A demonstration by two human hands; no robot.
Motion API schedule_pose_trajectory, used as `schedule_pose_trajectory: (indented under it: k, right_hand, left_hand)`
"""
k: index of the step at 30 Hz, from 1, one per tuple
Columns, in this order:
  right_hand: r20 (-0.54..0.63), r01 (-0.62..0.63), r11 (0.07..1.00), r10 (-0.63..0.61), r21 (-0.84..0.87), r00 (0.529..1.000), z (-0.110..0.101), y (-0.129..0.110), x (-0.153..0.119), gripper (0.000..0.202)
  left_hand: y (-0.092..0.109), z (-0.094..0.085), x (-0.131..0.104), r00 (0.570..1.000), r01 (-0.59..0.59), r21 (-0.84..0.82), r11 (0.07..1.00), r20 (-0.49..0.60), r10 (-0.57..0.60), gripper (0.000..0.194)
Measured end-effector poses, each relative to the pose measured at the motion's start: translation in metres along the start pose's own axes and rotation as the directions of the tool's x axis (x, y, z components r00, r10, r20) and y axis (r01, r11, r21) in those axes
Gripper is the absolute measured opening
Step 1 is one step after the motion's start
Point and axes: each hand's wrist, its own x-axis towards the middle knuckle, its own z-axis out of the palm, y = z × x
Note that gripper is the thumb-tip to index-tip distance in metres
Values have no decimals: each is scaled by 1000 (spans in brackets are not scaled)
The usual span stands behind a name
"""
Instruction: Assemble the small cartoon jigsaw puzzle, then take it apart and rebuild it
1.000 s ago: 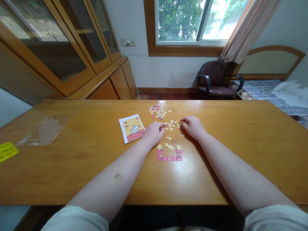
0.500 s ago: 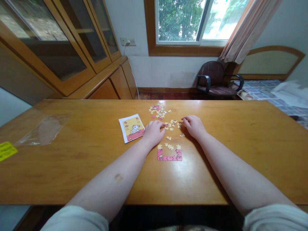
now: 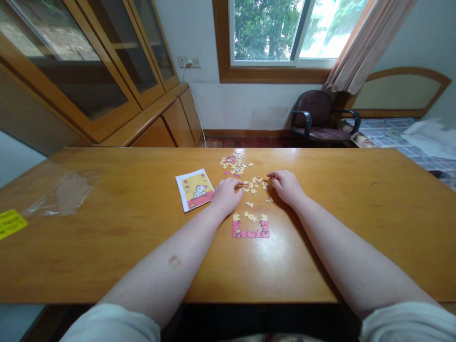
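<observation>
My left hand [image 3: 227, 194] rests on the table with its fingertips at the left edge of a loose cluster of yellow puzzle pieces [image 3: 255, 182]. Its thumb stands apart from the fingers, and I see nothing held. On the cluster's right side is my right hand [image 3: 285, 186], its fingers loosely bent and apart, close to a few pieces partly hidden by it. Nearer to me lies a partly joined puzzle [image 3: 251, 234], a pink U-shaped border with yellow corners. A short strip of joined yellow pieces [image 3: 250, 216] lies inside its open top. Single pieces [image 3: 249, 204] sit between.
A bigger pile of pieces [image 3: 235, 164] lies farther back on the wooden table [image 3: 142, 266]. Left of my left hand is a picture sheet [image 3: 195, 190] with a white cartoon animal. A clear plastic bag [image 3: 69, 192] and a yellow label [image 3: 11, 224] are at the far left.
Hardly anything differs. Both hands have shifted very slightly at the edges of the cluster, and the pieces lie as before.
</observation>
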Motion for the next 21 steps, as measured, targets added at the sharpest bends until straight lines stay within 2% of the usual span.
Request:
schedule_pose_trajectory:
  k: [3,5,8,12,17,21]
  right_hand:
    - [105,135,991,-135,5,985,-1,-5,-2,34]
    - [163,179,984,-178,7,970,-1,-9,-4,36]
    - [183,155,988,-149,-21,972,-2,-9,-4,37]
    - [111,65,994,-55,-93,992,1,-3,-2,35]
    - [103,103,989,-93,-105,990,8,4,-1,37]
    - [92,67,990,-56,-122,994,9,6,0,34]
  left_hand:
    - [-2,1,1,999,2,-27,1000,-39,-3,23]
    - [-2,1,2,998,3,-43,999,-67,-6,23]
    - [-3,0,2,996,2,-55,998,-87,-7,23]
    - [-2,-1,1,996,-3,-61,998,-88,-2,22]
    - [-1,-2,1,996,0,-67,998,-85,-6,22]
    - [-1,-3,1,997,7,-63,998,-73,-12,23]
